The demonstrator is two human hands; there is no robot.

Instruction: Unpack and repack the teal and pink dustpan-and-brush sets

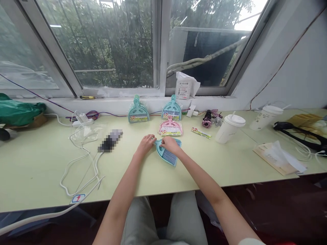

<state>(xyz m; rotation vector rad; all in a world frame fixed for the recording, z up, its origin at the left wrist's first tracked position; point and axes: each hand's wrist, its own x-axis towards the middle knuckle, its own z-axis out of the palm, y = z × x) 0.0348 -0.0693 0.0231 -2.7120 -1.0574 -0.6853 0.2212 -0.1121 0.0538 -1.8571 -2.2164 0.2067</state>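
A light-blue dustpan [158,153] with a grey-blue bristled hand brush [169,157] nested in it lies tilted on the table in front of me. My left hand [146,143] is closed at the end of the handle, on the set's left side. Across the upper part of the set, my right hand [171,144] has its fingers curled onto it; which of the two pieces they grip is partly hidden. Just behind sits a pink dustpan set [170,127] in clear wrapping. Right of it lies a loose printed label strip [201,133].
Wrapped blue dustpan sets [138,112] and another blue set [172,109] lean against the wall. A lidded white cup [229,129] stands to the right, with a paper packet [277,158] beyond it. White cables [84,154] and a pixelated object [110,141] lie left on the table [41,170].
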